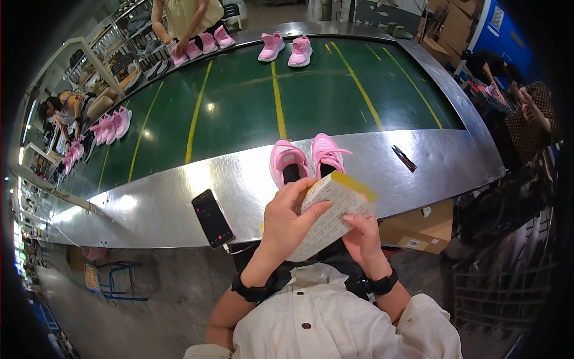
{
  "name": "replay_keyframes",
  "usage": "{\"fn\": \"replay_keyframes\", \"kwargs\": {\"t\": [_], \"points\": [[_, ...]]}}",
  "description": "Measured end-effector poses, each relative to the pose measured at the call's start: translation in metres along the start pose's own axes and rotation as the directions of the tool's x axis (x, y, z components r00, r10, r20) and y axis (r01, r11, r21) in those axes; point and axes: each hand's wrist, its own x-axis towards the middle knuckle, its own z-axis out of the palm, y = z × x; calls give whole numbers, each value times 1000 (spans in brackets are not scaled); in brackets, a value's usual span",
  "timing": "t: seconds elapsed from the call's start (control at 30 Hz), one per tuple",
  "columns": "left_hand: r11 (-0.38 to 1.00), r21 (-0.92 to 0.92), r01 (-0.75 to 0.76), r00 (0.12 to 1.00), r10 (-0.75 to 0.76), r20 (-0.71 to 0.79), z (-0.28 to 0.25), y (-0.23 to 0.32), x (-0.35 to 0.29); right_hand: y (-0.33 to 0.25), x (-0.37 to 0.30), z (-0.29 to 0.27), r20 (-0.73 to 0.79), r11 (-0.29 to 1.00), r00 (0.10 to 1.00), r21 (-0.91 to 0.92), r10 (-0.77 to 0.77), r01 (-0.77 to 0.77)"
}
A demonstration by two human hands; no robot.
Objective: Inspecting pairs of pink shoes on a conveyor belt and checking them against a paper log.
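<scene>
Between both hands, in front of my body, is a white sheet of labels with rows of small print and yellow edges; it looks like a stack or folded sheet. My left hand grips its left side, thumb lying across the face and fingers going behind. My right hand pinches the right side with its thumb on top; its other fingers are partly hidden. Just beyond the sheet, a pair of pink sneakers stands on the metal table edge, the left shoe and the right shoe, both with dark insides.
A phone with a cable lies left on the metal edge. Thread snips lie right. Across the green conveyor belt stand more pink shoes, near a co-worker. A cardboard box sits below right.
</scene>
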Motion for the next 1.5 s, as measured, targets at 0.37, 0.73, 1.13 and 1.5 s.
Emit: {"fn": "replay_keyframes", "kwargs": {"t": [0.37,0.73,1.13,1.5], "points": [[637,642,-426,888,429,165,-2,14,4,-62,9,15,360,309,869,-830,-340,464],[629,624,-463,879,415,235,-5,5,2,-46,19,15,433,174,874,-864,-219,472],[716,619,-322,947,248,205,-19,0,-1,-50,24,4,350,141,906,-910,-238,389],[839,465,-284,954,196,229,-16,4,2,-55,30,19,467,20,882,-883,-59,468]]}}
